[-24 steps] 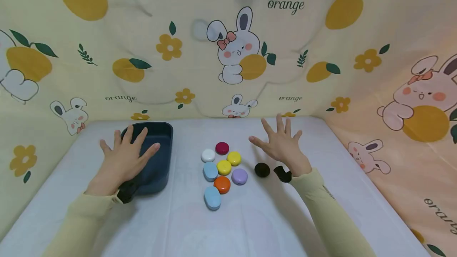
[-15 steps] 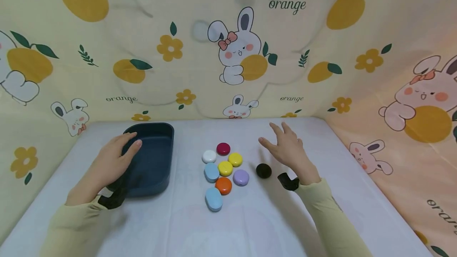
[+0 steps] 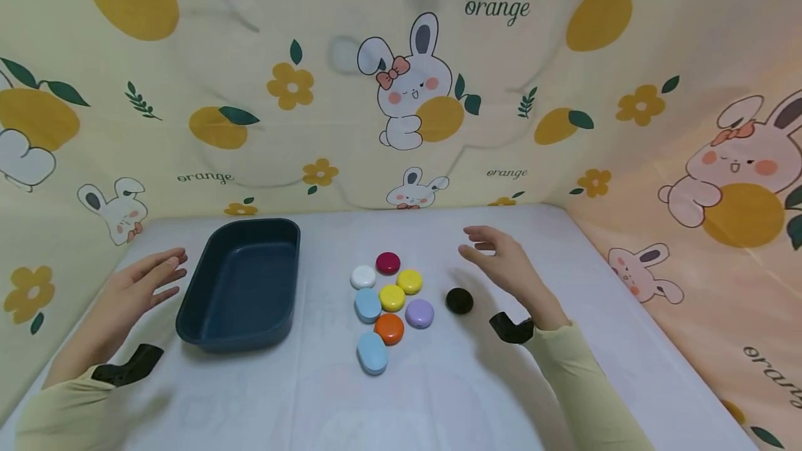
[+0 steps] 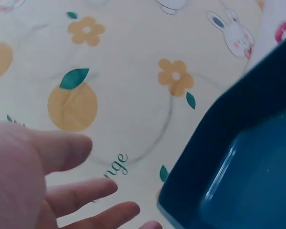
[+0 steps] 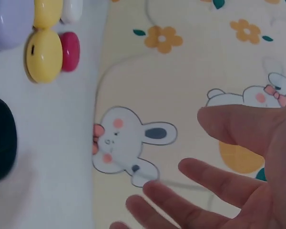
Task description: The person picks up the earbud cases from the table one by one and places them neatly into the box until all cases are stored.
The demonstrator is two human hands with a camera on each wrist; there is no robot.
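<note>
My left hand hovers just left of the dark blue tray, fingers relaxed and nothing in them. In the left wrist view the tray's wall stands to the right of the fingers. Over the right part of the table, my right hand hangs with loose fingers and holds nothing. The glossy black round piece is nearest to it. Smooth pebble-like pieces lie mid-table: dark red, white, two yellow, two light blue, orange and lilac.
A white cloth covers the table. Behind it and along both sides hangs a cream curtain printed with rabbits and oranges. A black wrist strap sits on the right wrist, another on the left.
My left hand has moved left from over the tray to beside it, uncovering the tray. My right hand has turned sideways and its spread fingers have relaxed. The pieces have stayed in place.
</note>
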